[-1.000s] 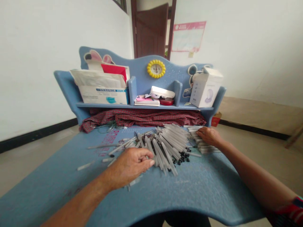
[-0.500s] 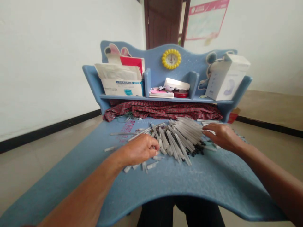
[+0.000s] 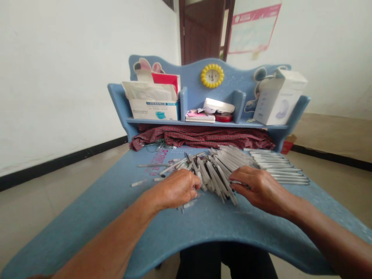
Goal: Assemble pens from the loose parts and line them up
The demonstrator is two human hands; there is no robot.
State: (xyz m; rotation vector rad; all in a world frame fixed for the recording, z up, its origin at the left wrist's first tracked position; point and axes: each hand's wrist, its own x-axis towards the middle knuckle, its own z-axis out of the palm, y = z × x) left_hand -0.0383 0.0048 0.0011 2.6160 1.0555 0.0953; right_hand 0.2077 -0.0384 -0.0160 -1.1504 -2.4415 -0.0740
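Note:
A heap of clear pen barrels with dark ends lies in the middle of the blue desk. My left hand is curled closed at the heap's left edge; whatever its fingers pinch is hidden. Small translucent pen caps lie by its fingertips. At the heap's right side is my right hand, thumb and forefinger slightly apart over the barrel ends, with no held thing visible between them. Beyond it, a neat row of pens lies side by side on the right.
Along the back runs a blue shelf holding a mask box, a red tin and a white carton. A red checked cloth is bunched beneath it. A loose cap lies at left.
My right hand has moved left and nearer, from the row of pens to the heap's right side, uncovering the row. My left hand has shifted only slightly. The camera view has tilted a little.

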